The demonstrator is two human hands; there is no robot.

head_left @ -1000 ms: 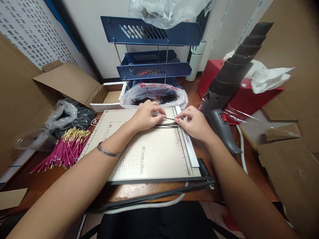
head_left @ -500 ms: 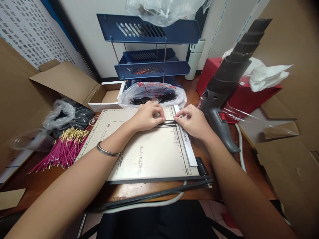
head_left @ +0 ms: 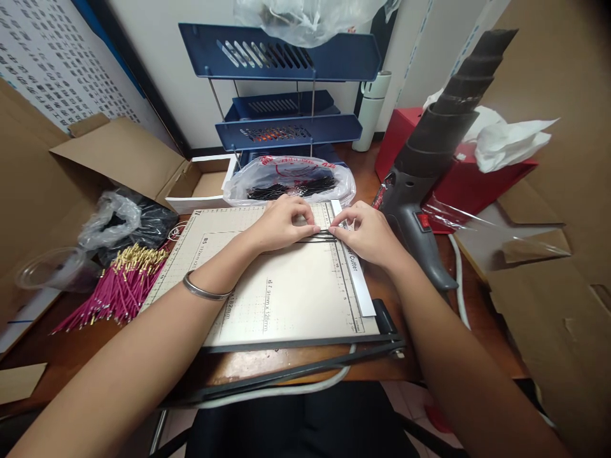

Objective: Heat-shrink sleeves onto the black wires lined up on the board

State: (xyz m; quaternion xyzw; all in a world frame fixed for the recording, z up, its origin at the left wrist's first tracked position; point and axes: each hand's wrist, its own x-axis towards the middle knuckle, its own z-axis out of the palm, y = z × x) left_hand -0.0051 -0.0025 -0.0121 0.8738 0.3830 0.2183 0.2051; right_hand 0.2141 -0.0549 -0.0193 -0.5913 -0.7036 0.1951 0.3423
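Several thin black strands, perhaps wires or thin tubes, (head_left: 317,240) lie crosswise near the far right of a cream paper cutter (head_left: 296,292) with printed grid lines. My left hand (head_left: 285,222) rests on the board, thumb and fingers pinched on the strands. Facing it, my right hand (head_left: 366,235) pinches their right ends beside the white strip (head_left: 356,286) along the cutter's edge. Fingers partly cover the strands. The cutter's dark blade arm (head_left: 305,370) is swung out along the near side.
Magenta wires with gold ends (head_left: 126,286) are piled at left, by an open cardboard box (head_left: 124,156). Behind the cutter sit a plastic bag (head_left: 238,187) of black strands and a blue rack (head_left: 286,132). A heat gun (head_left: 420,172) and a red tissue box (head_left: 506,181) stand at right.
My right fingertips have shifted slightly left along the strands, closer to my left fingertips. My left hand stays nearly in place. The whole view has shifted a little.
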